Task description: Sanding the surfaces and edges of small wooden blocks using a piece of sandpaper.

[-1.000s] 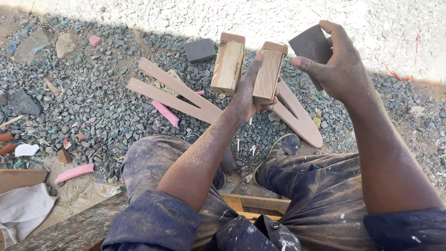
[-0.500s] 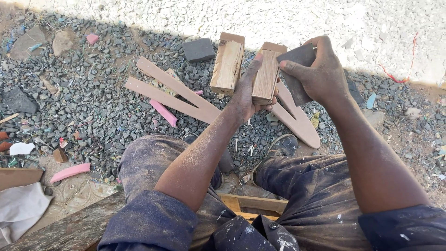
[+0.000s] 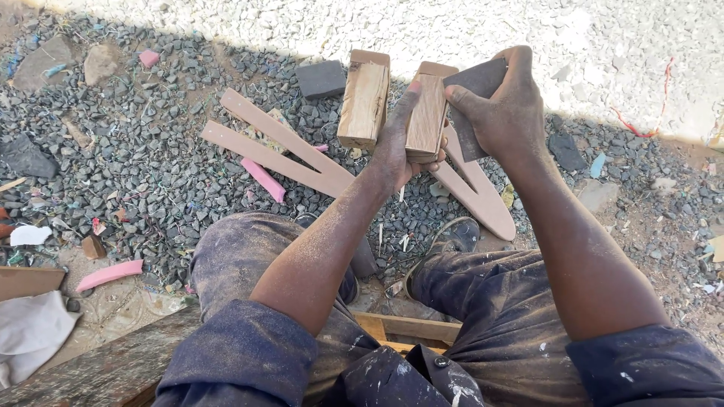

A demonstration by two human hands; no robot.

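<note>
Since a second ago my right hand [image 3: 507, 105] has come in from about two o'clock of the wooden piece [image 3: 428, 113] and now presses the dark sanding pad [image 3: 473, 94] flat against that piece's right face; before, the pad hung clear of the wood.

Head view, the only one I have: my left hand [image 3: 400, 147] has its grip closed around the lower end of the wooden piece, thumb running up the left face. The piece is a pale, rectangular block with a darker cap at the top. Its long axis runs roughly six to twelve o'clock, leaning slightly toward one o'clock, with the capped end pointing away from me. It sits near the top centre of the view, held above the gravel ground [image 3: 151, 166].

My right hand's grip is closed on the sanding pad, fingers curled over its top edge. The pad is dark grey and roughly square, touching the block at its three o'clock side.

Just beside the held piece, at nine o'clock, a second wooden block [image 3: 364, 98] of like shape stands the same way. At about ten o'clock of it a dark grey square block [image 3: 320, 79] lies on the gravel. Long flat wooden slats [image 3: 279, 147] fan out toward nine o'clock, and another flat wooden strip [image 3: 483, 203] lies at five o'clock. A pink strip [image 3: 264, 179] lies below the slats. I see no packages or labels I can make out.
</note>
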